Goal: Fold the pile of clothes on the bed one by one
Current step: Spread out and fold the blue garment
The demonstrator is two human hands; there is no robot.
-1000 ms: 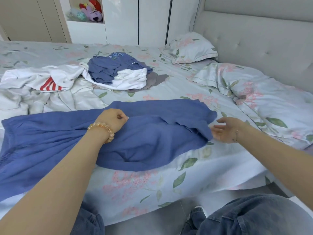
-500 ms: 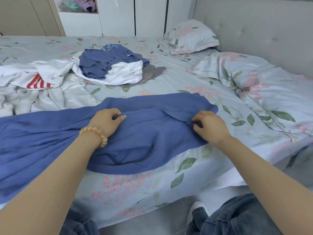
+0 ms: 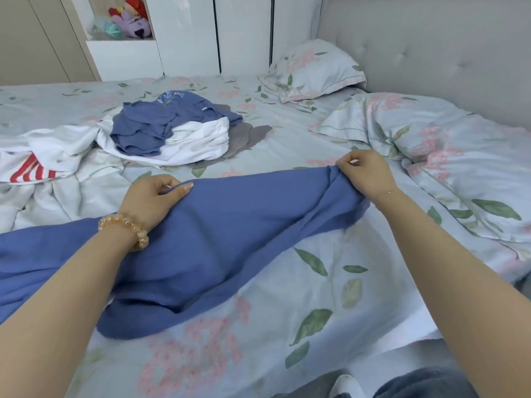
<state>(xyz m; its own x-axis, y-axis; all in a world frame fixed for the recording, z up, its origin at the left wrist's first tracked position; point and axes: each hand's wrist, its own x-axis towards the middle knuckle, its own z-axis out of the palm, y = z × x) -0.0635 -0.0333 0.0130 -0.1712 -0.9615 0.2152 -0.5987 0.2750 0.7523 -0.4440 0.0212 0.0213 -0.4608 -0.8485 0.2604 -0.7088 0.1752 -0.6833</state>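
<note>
Two hands work one blue garment [image 3: 230,225] spread across the near part of the bed [image 3: 330,297]. Left hand [image 3: 152,196], beaded bracelet [image 3: 126,228] at the wrist, pinches the garment's far edge between thumb and curled fingers. Right hand [image 3: 365,173] grips the bunched right end of the same edge, fingers curled round the cloth. That edge runs taut between the hands and is lifted off the sheet; the near hem sags and lies on the bed, short of the mattress edge.

Open sheet lies right of the garment as far as the folded quilt [image 3: 445,156], and between the far edge and the pile of clothes [image 3: 172,133] further back. Pile holds blue, white and grey pieces; how many, hard to say. White cloth with red stripes [image 3: 31,168] lies at left. Pillow [image 3: 316,70] sits against the headboard [image 3: 431,53].

Against half a second ago: right hand sits higher and further right, the far edge now raised and pulled straighter; left hand's grip is little changed.
</note>
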